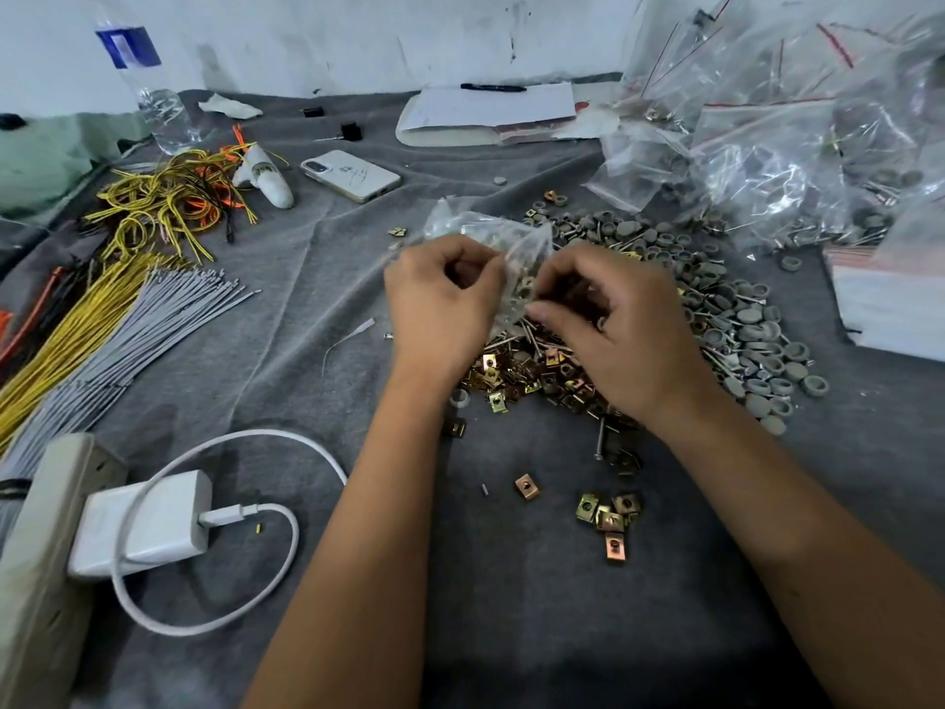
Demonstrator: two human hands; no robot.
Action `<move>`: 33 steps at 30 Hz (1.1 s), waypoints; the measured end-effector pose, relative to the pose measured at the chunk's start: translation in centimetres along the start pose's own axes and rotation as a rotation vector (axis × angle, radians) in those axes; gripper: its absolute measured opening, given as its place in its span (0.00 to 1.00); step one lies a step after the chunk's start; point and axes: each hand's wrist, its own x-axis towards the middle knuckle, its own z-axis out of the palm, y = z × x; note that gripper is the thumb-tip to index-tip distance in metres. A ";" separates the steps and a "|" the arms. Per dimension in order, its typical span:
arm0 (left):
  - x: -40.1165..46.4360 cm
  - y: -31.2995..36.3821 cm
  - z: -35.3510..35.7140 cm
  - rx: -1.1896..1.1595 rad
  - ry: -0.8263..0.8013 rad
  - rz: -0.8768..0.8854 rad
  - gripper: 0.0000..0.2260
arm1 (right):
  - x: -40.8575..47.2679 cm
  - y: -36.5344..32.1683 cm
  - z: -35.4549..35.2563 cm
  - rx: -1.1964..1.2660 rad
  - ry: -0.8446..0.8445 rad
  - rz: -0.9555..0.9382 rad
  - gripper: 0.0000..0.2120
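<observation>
A small clear plastic bag with grey parts inside is held up over the middle of the grey cloth. My left hand grips its left side with curled fingers. My right hand pinches the bag's right edge between thumb and fingers. Beneath both hands lies a heap of brass-coloured clip nuts mixed with long screws. A wide pile of grey rubber caps spreads to the right of my right hand. What the fingers hold inside the bag is hidden.
Loose clip nuts lie near my right forearm. A white charger in a power strip sits front left. Grey and yellow wires, a phone, a water bottle, a notepad and filled plastic bags ring the cloth.
</observation>
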 end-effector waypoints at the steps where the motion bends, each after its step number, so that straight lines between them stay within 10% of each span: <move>1: -0.1 0.1 0.1 0.004 -0.056 0.018 0.04 | 0.0 0.1 -0.1 -0.047 0.055 -0.020 0.06; 15: -0.1 -0.1 0.2 -0.016 0.017 -0.038 0.05 | 0.1 0.5 0.0 -0.185 0.187 -0.034 0.08; 22: 0.0 0.1 0.1 -0.062 0.172 -0.062 0.07 | -0.5 0.6 1.1 -0.226 -0.431 -0.161 0.12; 33: 0.1 -0.2 0.1 -0.094 0.209 -0.045 0.06 | -0.4 0.4 1.1 -0.262 -0.483 -0.149 0.06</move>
